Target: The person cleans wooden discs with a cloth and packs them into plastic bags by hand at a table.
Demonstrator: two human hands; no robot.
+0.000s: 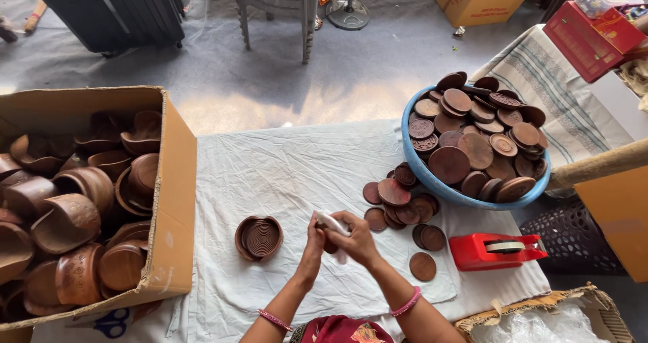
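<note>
Both my hands meet over the white cloth [283, 174] near the table's front. My left hand [313, 247] and my right hand [356, 238] together grip a small brown wooden piece [329, 243] with a white paper or cloth [333, 223] wrapped about it; the piece is mostly hidden. Left of my hands lies a round carved wooden container [258, 238] with ridged rings inside. To the right, several loose brown wooden discs [405, 208] lie on the cloth, one disc [422, 267] nearest me.
A blue basin [432, 181] heaped with wooden discs stands at the right. A cardboard box [177, 181] of wooden bowls fills the left. A red tape dispenser [496, 250] lies right of the discs. A wicker basket [540, 309], blue scissors [111, 323], chairs and boxes surround.
</note>
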